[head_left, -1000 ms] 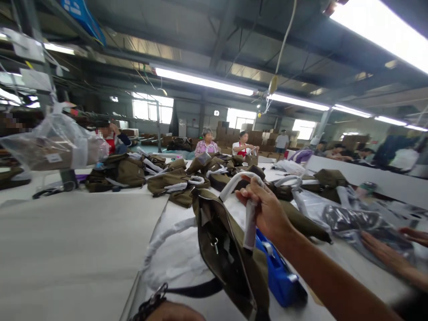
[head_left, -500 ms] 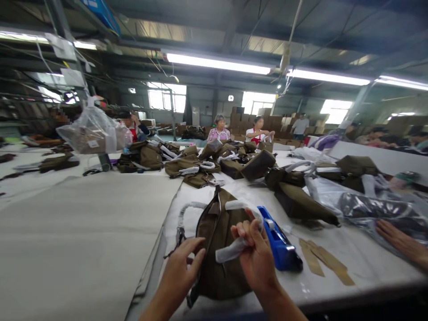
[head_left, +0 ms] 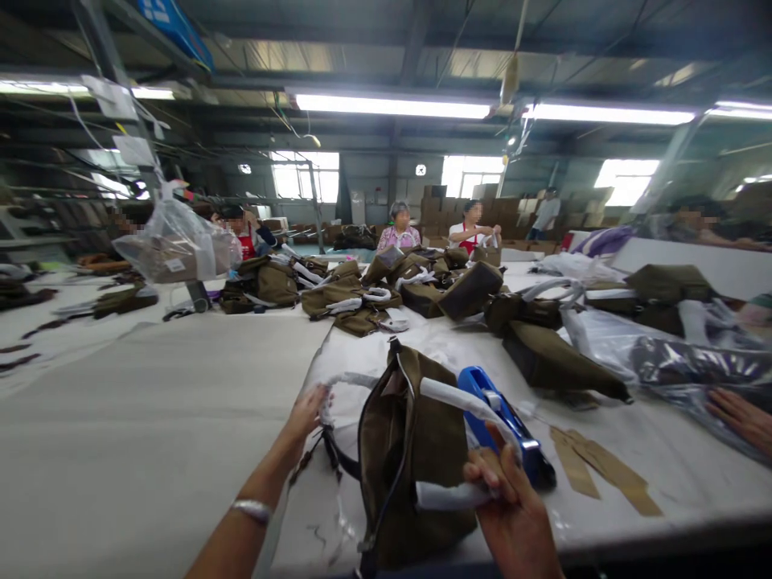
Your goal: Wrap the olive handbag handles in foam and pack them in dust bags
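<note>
An olive-brown handbag (head_left: pixel 437 450) lies in front of me on the white-covered table, its zipped mouth gaping and the dark lining (head_left: pixel 383 438) showing. My right hand (head_left: pixel 510 498) has its fingers hooked round the near handle (head_left: pixel 452 396), which is wrapped in white paper or foam. On the other side, my left hand (head_left: pixel 309 410) grips the far handle (head_left: pixel 353 379), wrapped in clear plastic, with its fingertips partly hidden. Dark straps with a tassel (head_left: pixel 305 462) hang below that hand. A blue tape dispenser (head_left: pixel 503 422) stands just behind my right hand.
Brown card strips (head_left: pixel 606 470) lie right of the dispenser. Several olive bags (head_left: pixel 422 281) are heaped across the back. Another person's hand (head_left: pixel 745 418) rests on a plastic-wrapped dark item (head_left: pixel 693 366) at right. A plastic bag (head_left: pixel 181 241) hangs from a post at left.
My left hand has moved left from the bag's zipped edge to the far handle. My right hand has pulled the near handle rightward, and the bag's mouth has opened wider.
</note>
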Tool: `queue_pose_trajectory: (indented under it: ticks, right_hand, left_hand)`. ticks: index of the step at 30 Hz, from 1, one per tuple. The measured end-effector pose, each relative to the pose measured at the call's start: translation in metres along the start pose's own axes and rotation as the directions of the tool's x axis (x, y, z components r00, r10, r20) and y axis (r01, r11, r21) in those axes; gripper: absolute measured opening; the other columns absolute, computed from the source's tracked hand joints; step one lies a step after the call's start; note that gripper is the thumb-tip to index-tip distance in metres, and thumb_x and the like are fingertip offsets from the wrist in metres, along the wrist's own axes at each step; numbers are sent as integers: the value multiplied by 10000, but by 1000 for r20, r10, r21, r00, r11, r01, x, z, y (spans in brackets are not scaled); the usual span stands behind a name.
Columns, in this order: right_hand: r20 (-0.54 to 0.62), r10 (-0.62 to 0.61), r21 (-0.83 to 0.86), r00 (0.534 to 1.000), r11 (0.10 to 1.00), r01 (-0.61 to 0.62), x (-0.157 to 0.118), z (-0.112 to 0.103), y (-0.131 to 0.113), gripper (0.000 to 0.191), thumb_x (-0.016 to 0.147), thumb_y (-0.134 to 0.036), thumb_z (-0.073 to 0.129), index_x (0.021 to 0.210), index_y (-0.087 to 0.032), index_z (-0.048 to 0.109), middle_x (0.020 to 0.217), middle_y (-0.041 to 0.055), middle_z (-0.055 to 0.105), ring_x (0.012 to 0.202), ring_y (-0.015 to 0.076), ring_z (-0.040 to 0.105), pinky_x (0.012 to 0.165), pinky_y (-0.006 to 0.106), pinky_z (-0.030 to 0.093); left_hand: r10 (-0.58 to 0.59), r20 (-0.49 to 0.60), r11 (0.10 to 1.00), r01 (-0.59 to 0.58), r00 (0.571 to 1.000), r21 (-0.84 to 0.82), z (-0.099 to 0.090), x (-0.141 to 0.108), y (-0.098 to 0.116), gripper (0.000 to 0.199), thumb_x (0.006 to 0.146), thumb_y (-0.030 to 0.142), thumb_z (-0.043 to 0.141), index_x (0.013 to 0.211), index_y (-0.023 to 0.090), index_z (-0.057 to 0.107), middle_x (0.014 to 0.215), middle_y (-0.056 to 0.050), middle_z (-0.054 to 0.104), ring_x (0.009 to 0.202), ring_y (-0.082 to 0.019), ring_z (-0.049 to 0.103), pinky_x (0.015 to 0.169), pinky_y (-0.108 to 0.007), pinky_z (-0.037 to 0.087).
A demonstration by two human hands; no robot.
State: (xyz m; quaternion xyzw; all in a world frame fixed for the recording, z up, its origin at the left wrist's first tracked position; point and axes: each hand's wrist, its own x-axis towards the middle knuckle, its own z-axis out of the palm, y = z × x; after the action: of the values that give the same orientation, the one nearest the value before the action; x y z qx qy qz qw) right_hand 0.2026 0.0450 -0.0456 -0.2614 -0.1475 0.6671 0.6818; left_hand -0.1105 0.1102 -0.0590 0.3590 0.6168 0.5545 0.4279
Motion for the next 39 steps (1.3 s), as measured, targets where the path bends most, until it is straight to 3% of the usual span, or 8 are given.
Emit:
queue_pose_trajectory:
  ticks: [7,12,16,21,25,29,33,39]
  right_hand:
    - [111,-92,-79,990,992,101,19,20,-43,341,836,-493,763,1078,-257,725,577,-83,248,552,99,383,677,256,552]
    - [418,-75,-357,905,903,240,68,90,-77,576,817,-659,692,1129,-175,699,557,-90,280,565,111,452,688,263,552]
    - [508,-40,-718,860,532,449,110,120,-87,532,778,-690,690,861,-166,730,633,22,599,767,234,645,840,422,560]
    - [589,-212,-686,780,378,622,76,98,-76,329,846,-453,723,1097,-240,743,1229,68,702,1231,295,578,1132,437,361]
    - [750,-20,-620,662,327,713,23,88,-52,470,957,-392,603,1416,-305,551,1320,39,675,1234,262,616,1042,390,467]
    - [799,-48,-586,600,167,793,15,79,-36,337,956,-197,567,1286,-235,624,1197,72,716,1119,258,659,971,378,502]
    - [792,36,-598,609,-155,787,30,40,-25,190,946,-105,523,1034,-163,681,975,94,728,974,274,667,975,473,487]
    - [733,-136,-677,666,-58,734,16,26,-32,608,911,-236,650,1480,-222,436,1401,112,594,1316,281,526,1124,477,421]
  left_hand:
    - [-23,264,958,97,964,-270,-4,-47,68,326,784,412,788,870,141,628,611,80,479,467,-38,468,536,-172,471]
    - [86,404,899,104,911,-426,15,-110,126,270,768,262,783,982,112,713,924,-90,743,814,-204,733,765,-299,617]
    - [116,442,854,137,889,-501,49,-142,137,454,770,153,729,1219,116,668,1266,-142,704,1135,-299,694,942,-365,594]
    - [25,336,727,213,941,-652,79,-144,128,360,851,141,556,1191,74,650,1288,-168,691,1202,-304,659,1018,-471,561]
    - [43,363,732,218,931,-645,89,-142,123,262,874,150,520,1034,93,720,1160,-150,750,1183,-310,670,1056,-510,525]
    - [161,402,731,165,901,-663,86,-143,121,297,859,261,593,1063,113,750,1270,-156,708,1263,-329,611,1067,-469,517]
    - [179,343,677,138,922,-723,70,-141,119,524,881,443,580,1295,136,670,1454,-159,573,1369,-313,513,1066,-404,517]
    - [194,358,700,126,914,-703,72,-138,101,443,900,408,569,1275,210,696,1475,-102,563,1411,-322,458,1124,-472,458]
